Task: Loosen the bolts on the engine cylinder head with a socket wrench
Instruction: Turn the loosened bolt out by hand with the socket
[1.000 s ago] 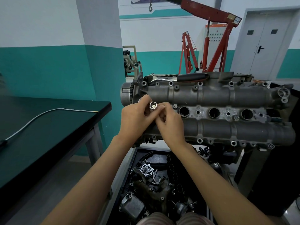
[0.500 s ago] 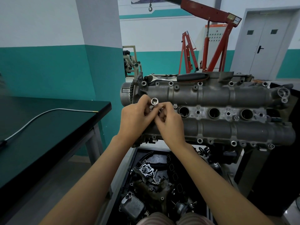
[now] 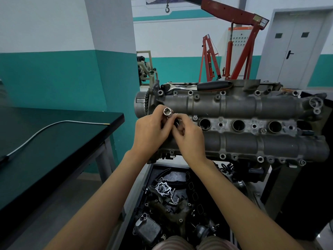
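The grey engine cylinder head (image 3: 234, 109) lies across the middle on a stand, with bolts along its edges and round plug holes down its centre. A socket wrench (image 3: 198, 86) with a black handle rests on its far edge, untouched. My left hand (image 3: 151, 131) grips a silver socket (image 3: 167, 111), its open end facing up, over the head's left end. My right hand (image 3: 189, 136) pinches a small dark part against the socket's lower end; what that part is cannot be made out.
A black table (image 3: 54, 141) with a grey cable (image 3: 45, 130) stands to the left. Under the head, a tray (image 3: 149, 177) holds several loose engine parts. A red engine crane (image 3: 239, 42) and a grey double door (image 3: 295, 51) are behind.
The socket has risen a little and tilted left between my fingers. Both hands stay at the same spot over the head's left end.
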Tool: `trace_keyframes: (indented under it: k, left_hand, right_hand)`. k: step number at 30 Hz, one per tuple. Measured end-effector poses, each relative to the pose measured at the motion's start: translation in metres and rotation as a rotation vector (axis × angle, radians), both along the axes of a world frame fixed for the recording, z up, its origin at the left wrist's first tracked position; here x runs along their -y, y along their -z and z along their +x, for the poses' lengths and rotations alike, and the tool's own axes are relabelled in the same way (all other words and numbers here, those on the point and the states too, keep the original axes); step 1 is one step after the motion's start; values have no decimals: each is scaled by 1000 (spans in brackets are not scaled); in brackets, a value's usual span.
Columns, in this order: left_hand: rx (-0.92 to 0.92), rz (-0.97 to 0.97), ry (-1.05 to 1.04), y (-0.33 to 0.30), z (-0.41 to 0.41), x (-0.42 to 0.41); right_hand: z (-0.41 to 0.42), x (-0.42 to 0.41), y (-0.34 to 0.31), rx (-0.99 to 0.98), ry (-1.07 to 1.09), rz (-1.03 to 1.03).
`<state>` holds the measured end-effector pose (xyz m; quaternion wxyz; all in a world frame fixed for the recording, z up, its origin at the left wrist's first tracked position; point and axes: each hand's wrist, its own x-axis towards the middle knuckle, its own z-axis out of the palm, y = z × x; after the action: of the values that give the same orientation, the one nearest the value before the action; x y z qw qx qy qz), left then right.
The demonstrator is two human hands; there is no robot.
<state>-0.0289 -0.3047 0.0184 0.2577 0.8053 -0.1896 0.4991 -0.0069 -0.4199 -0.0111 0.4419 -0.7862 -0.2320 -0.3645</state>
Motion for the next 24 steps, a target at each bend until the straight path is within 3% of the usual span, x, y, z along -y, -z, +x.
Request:
trace_keyframes:
  k: [24]
  left_hand:
    - [-3, -35, 16, 2, 2, 1]
  right_hand:
    - [0, 0, 1, -21, 1, -7]
